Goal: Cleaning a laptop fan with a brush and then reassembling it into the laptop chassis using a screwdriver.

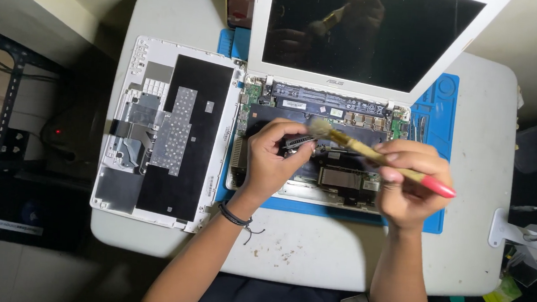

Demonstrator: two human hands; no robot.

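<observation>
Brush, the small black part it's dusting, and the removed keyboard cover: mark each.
brush (370, 154), head view, on the wooden handle.
small black part (296, 142), head view, on its ribbed top between the left hand's fingertips.
keyboard cover (185, 157), head view, on its black underside.

left hand pinching, right hand gripping

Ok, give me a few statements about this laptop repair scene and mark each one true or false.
1. The right hand holds a brush with a red handle end. True.
2. The left hand is empty. False: it pinches a small dark part at the brush's bristles.
3. The laptop lies on a blue mat. True.
4. The laptop's screen shows a bright picture. False: it is dark.
5. The removed keyboard panel lies right of the laptop. False: it lies to its left.
</observation>
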